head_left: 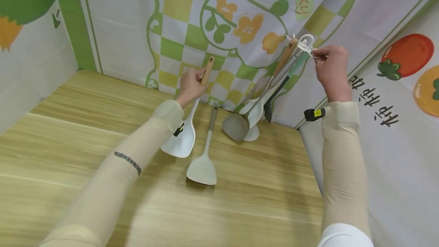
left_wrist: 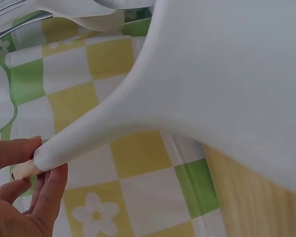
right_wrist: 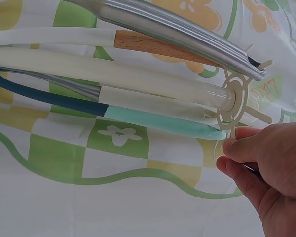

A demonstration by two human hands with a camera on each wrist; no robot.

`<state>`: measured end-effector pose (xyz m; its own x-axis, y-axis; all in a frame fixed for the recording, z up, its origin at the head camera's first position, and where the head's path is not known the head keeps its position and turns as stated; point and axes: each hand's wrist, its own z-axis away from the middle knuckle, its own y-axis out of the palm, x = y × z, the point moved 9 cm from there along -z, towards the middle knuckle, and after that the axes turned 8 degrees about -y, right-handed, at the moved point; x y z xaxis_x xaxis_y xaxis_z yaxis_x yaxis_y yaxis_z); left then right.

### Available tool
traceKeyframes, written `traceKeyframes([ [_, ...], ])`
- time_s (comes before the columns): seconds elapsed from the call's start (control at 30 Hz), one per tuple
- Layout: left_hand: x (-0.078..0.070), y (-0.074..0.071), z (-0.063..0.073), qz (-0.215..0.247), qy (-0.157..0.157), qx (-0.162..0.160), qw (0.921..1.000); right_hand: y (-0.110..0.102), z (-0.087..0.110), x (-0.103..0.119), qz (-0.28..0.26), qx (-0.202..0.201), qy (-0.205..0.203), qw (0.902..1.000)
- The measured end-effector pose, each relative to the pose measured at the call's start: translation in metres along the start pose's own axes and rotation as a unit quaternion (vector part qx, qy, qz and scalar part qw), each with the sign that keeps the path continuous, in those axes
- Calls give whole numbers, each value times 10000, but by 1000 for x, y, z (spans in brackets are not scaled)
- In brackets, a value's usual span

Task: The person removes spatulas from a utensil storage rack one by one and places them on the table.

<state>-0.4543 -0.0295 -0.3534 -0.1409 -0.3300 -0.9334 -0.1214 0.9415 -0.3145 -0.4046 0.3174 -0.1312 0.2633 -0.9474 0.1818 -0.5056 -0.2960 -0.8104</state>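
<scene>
My left hand (head_left: 190, 85) grips the wooden handle of a white turner (head_left: 182, 140), its wide blade hanging down over the table. In the left wrist view that white turner (left_wrist: 217, 74) fills much of the picture, thumb and fingertips at its neck. My right hand (head_left: 332, 69) pinches the edge of a white hook rack (right_wrist: 232, 101) between thumb and fingers. From the rack hang several utensils, among them a grey ladle (head_left: 236, 127), a tool with a mint-green handle (right_wrist: 163, 122) and one with a wooden handle (right_wrist: 163, 48).
A beige turner (head_left: 202, 169) with a grey-brown handle lies on the wooden table (head_left: 260, 193), right of the white one. A patterned cloth (head_left: 185, 7) hangs behind, and a white printed wall covering (head_left: 404, 155) stands to the right.
</scene>
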Motion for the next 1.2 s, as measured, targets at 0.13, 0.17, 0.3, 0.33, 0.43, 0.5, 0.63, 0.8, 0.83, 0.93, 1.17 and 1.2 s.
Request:
traceKeyframes([
  [0.13, 9, 1, 4, -65, -105, 204, 9997, -1, -1, 0, 18, -76, -57, 10000],
  [0.17, 12, 2, 4, -83, -118, 256, 9996, -1, -1, 0, 37, -84, -58, 9999],
  [0.3, 25, 6, 4, -189, -193, 422, 9987, -1, -1, -1, 33, -72, -44, 10000],
  [0.33, 28, 6, 4, -249, -205, 433, 9985, 0, -1, -1, 28, -57, -25, 10000],
  [0.43, 35, 7, 3, -368, -238, 423, 9981, 0, -1, -2, 15, -31, -16, 10000],
  [0.5, 39, 7, 4, -392, -262, 425, 9980, 0, -1, -2, 11, -39, -31, 10000],
  [0.63, 44, 7, 6, -351, -191, 442, 9982, 0, -1, -1, 23, -96, -45, 9999],
  [0.8, 53, 6, 9, -504, -111, 418, 9978, 0, 0, 0, -127, -236, -91, 9996],
  [0.83, 55, 6, 9, -526, -119, 417, 9977, 0, 0, 0, -145, -251, -102, 9995],
  [0.93, 60, 7, 9, -590, -139, 417, 9973, 0, 1, 0, -153, -270, -113, 9995],
  [1.17, 71, 10, 9, -679, -357, 494, 9958, -2, 0, -1, -87, -293, -100, 9995],
  [1.2, 72, 11, 9, -719, -366, 508, 9954, -2, 0, -1, -108, -303, -99, 9994],
])
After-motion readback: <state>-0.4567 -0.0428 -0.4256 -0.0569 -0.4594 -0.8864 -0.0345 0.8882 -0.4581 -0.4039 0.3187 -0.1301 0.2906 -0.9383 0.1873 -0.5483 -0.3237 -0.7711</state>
